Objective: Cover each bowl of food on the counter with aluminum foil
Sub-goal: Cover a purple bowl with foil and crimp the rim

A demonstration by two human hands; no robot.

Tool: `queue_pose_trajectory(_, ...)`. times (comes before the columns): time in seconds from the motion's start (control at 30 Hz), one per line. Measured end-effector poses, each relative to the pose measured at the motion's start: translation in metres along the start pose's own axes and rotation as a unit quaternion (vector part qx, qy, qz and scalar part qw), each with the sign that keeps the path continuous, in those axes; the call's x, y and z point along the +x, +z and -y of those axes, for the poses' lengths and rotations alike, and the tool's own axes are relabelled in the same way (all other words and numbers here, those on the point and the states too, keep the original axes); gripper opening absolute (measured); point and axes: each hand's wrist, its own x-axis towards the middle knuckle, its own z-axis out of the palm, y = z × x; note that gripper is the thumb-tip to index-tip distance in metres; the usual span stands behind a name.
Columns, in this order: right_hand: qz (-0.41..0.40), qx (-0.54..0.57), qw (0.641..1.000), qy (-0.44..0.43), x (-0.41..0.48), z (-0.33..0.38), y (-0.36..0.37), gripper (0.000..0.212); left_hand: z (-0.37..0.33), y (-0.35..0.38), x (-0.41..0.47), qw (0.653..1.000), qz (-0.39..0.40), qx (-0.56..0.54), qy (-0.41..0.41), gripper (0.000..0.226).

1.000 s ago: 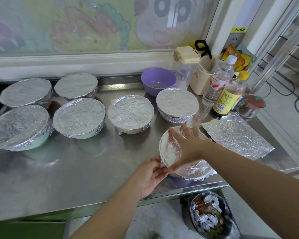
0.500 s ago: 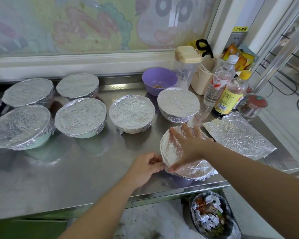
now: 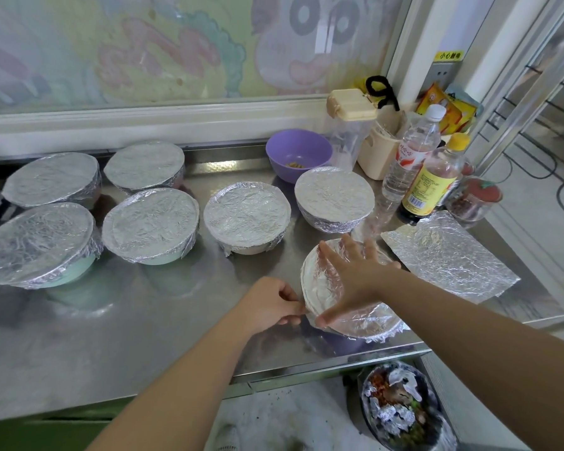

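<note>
The near bowl (image 3: 339, 340) stands at about 5 o'clock on the bench (image 3: 137, 323), close to the front edge, with a bin (image 3: 404, 408) on the floor just below it. That is my first worry. A sideways tug on its foil (image 3: 368, 320) while the top is being pushed could slide the bowl towards that edge. The sheet also looks thin and creased, so a hard pull at the rim may tear it. Too much weight on the middle could sag it into the food. On the near side, the skirt from 5 to 6 o'clock looks loosely ruffled rather than tucked, and I reckon it could lift if one side is drawn tight.

The left hand (image 3: 271, 304) is at the bowl's 9 o'clock. Its fingers are curled in and nipped together on the foil's edge at the rim. The right hand (image 3: 355, 275) lies flat on top with its fingers spread wide towards 12 o'clock and its thumb down at 7 o'clock. It presses the foil and grasps nothing.

A spare sheet (image 3: 450, 258) lies at the bowl's 2 o'clock. The purple bowl (image 3: 298, 151) at 11 o'clock has no cover. Six wrapped bowls (image 3: 246, 216) fill the bench from 9 to 12 o'clock.
</note>
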Motion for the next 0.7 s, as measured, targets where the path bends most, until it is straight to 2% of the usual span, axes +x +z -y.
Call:
queue_pose_trajectory(0.17, -0.002, -0.006, 1.000, 0.002, -0.001, 0.001, -0.001, 0.153, 0.000, 0.011, -0.006, 0.987, 0.004, -0.143, -0.068, 0.008)
queue_pose_trajectory(0.33, 0.002, -0.004, 1.000, 0.004, -0.004, 0.002, -0.002, 0.153, -0.012, 0.013, -0.009, 0.982, 0.002, -0.163, -0.092, 0.013)
queue_pose_trajectory(0.43, 0.000, -0.004, 1.000, 0.006, -0.004, 0.003, -0.003, 0.152, -0.024, 0.007, -0.015, 0.974, 0.039, -0.201, -0.098, 0.021)
queue_pose_trajectory(0.6, -0.008, -0.004, 1.000, 0.002, -0.004, 0.002, -0.002, 0.153, -0.050, -0.003, -0.022, 0.925, 0.131, -0.317, -0.166, 0.036)
queue_pose_trajectory(0.7, -0.012, -0.003, 1.000, 0.000, -0.005, 0.002, -0.001, 0.153, -0.059, -0.005, -0.024, 0.888, 0.175, -0.387, -0.175, 0.050)
